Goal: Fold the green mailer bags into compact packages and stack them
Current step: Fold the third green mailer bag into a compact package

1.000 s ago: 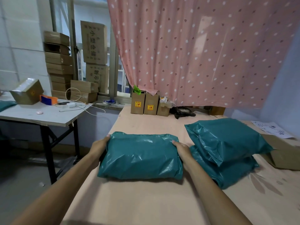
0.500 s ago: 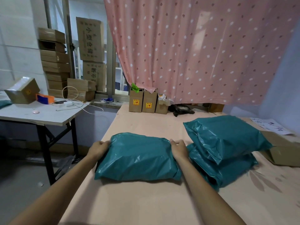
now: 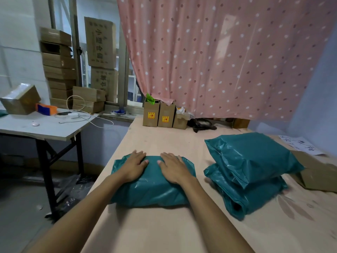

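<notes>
Both hands, left hand (image 3: 135, 166) and right hand (image 3: 174, 168), press flat and open on a puffy teal-green plastic mailer package (image 3: 153, 187) on the peach-covered desk (image 3: 164, 230). It looks soft, light and slippery; best gripped at both side edges.

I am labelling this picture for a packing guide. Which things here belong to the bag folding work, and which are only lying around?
Belong to the job:
- green package under the left hand and right hand
- stack of two green packages

Only lying around:
- three small cartons
- cardboard boxes by the window
- side table with cables
- paper sheet
</notes>
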